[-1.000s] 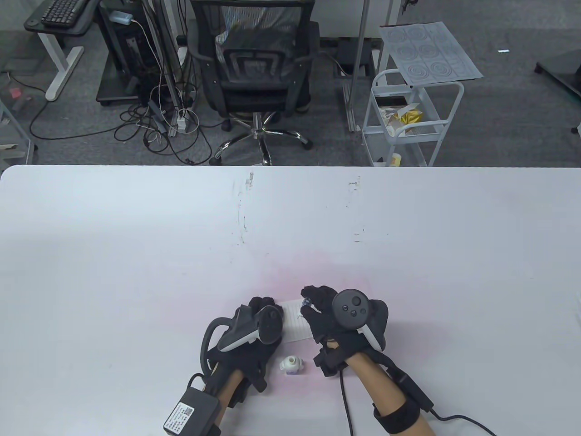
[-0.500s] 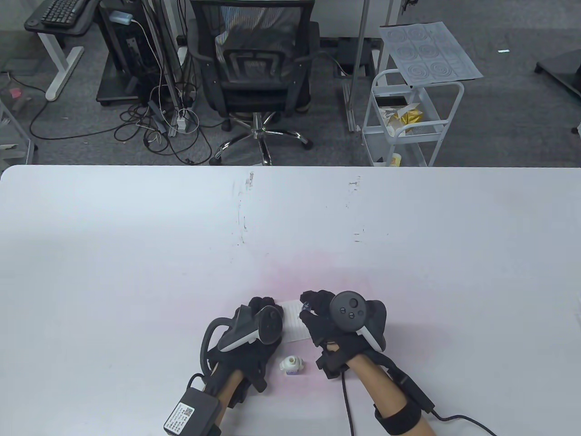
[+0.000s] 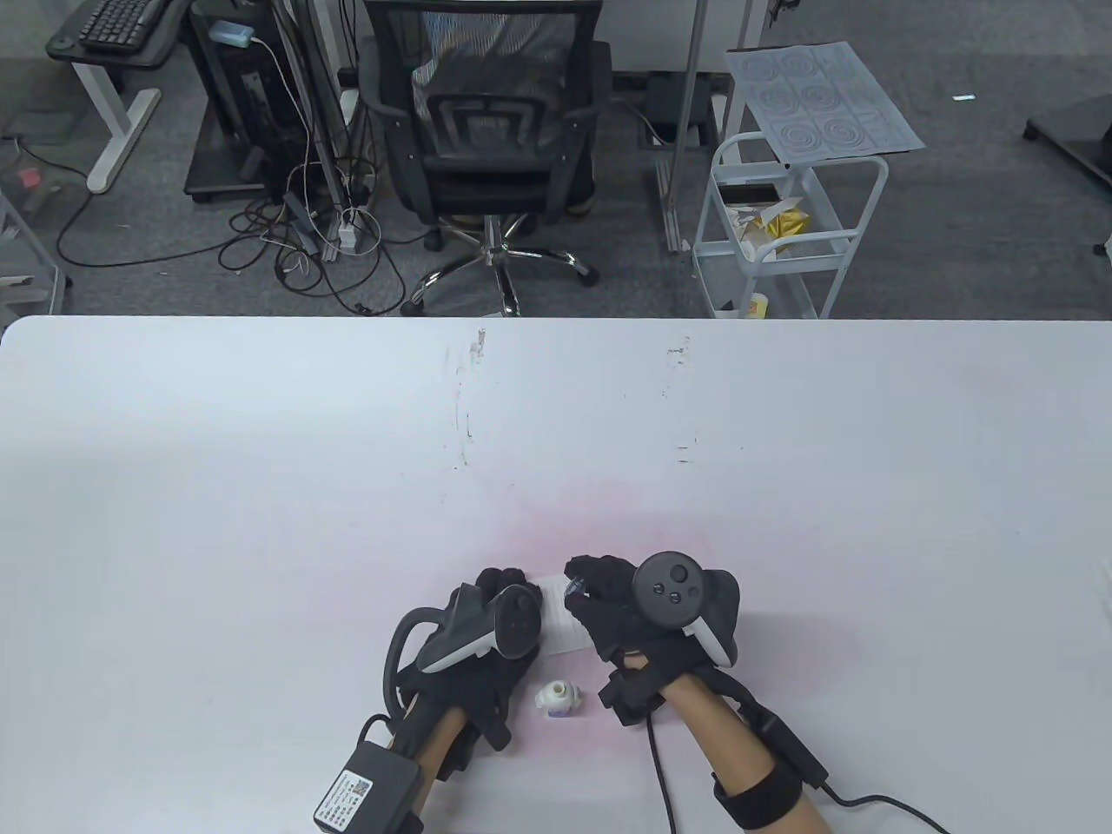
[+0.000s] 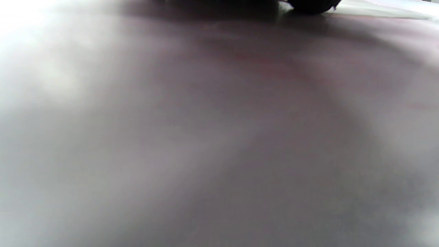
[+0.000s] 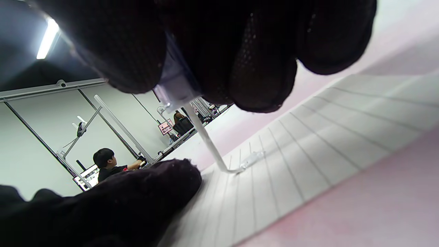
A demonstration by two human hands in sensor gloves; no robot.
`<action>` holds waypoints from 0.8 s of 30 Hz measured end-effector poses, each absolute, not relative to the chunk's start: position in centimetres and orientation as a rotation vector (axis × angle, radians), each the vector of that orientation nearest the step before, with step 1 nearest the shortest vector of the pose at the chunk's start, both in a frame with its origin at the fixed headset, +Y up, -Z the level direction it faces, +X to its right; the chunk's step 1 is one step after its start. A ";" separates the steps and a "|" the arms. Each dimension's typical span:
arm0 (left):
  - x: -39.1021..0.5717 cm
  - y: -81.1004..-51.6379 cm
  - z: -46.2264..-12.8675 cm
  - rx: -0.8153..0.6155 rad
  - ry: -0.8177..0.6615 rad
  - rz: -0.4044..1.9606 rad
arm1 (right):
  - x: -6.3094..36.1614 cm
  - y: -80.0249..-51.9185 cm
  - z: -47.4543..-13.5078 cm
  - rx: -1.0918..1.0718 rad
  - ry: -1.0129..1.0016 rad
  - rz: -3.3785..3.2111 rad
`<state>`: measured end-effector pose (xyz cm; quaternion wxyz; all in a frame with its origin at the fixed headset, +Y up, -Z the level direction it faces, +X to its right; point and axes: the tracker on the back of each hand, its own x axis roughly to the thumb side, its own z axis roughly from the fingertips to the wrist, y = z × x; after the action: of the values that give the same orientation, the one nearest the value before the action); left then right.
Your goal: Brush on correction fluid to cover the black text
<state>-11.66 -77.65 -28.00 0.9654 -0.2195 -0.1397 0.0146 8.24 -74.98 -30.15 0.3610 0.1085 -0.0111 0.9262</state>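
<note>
A small lined paper [image 3: 558,621] lies near the table's front edge between my hands. My left hand [image 3: 497,589] rests flat on the paper's left side. My right hand [image 3: 584,584] pinches the correction fluid's brush cap [image 5: 175,80]. Its white brush stem [image 5: 209,144] slants down and the tip touches the lined paper [image 5: 308,147], beside a wet white streak [image 5: 252,157]. The open white correction fluid bottle [image 3: 557,697] stands on the table just in front of the paper. No black text shows in these views. The left wrist view is a blur of table surface.
The white table [image 3: 261,486] stretches wide beyond the hands. Behind its far edge stand an office chair [image 3: 486,130] and a white cart [image 3: 782,226]. Cables trail from both wrists toward the front edge.
My right hand has shifted slightly left and a bit forward across the paper with the brush. The left hand and bottle have not moved.
</note>
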 end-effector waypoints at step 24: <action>-11.7 -77.7 -28.0 -0.444 -0.283 0.030 | 9.5 -74.9 -30.3 0.156 -0.088 2.425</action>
<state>-11.66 -77.65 -28.00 0.9654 -0.2195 -0.1397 0.0146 9.51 -74.93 -30.34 0.3475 0.0601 -0.0341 0.9351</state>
